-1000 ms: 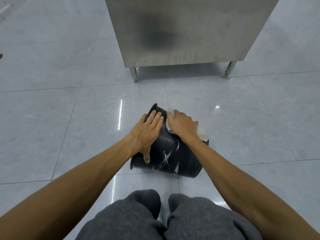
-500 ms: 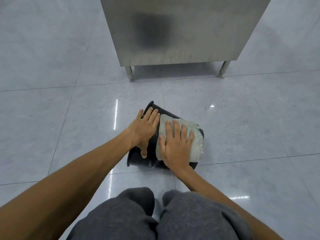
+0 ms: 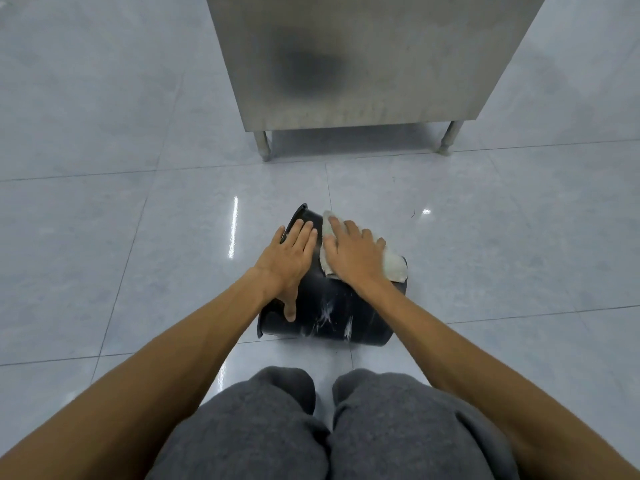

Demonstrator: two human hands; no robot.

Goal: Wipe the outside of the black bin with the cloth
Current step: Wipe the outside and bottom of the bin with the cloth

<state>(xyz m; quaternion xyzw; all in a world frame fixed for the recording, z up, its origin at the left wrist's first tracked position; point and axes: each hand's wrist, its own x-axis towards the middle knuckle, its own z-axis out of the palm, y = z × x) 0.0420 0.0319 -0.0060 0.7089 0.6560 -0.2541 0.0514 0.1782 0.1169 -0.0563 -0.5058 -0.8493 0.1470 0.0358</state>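
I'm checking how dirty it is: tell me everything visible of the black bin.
The black bin looks like smooth plastic, round and tapered. It lies on its side on the tiled floor, rim to the left. White streaks mark its near side. The left hand rests flat near the rim; the right hand presses a pale cloth on its upper side.

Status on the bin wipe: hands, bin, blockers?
Left hand flat on bin. Right hand presses cloth on its far side. Bin lies sideways, white marks showing. Cabinet beyond, apart.
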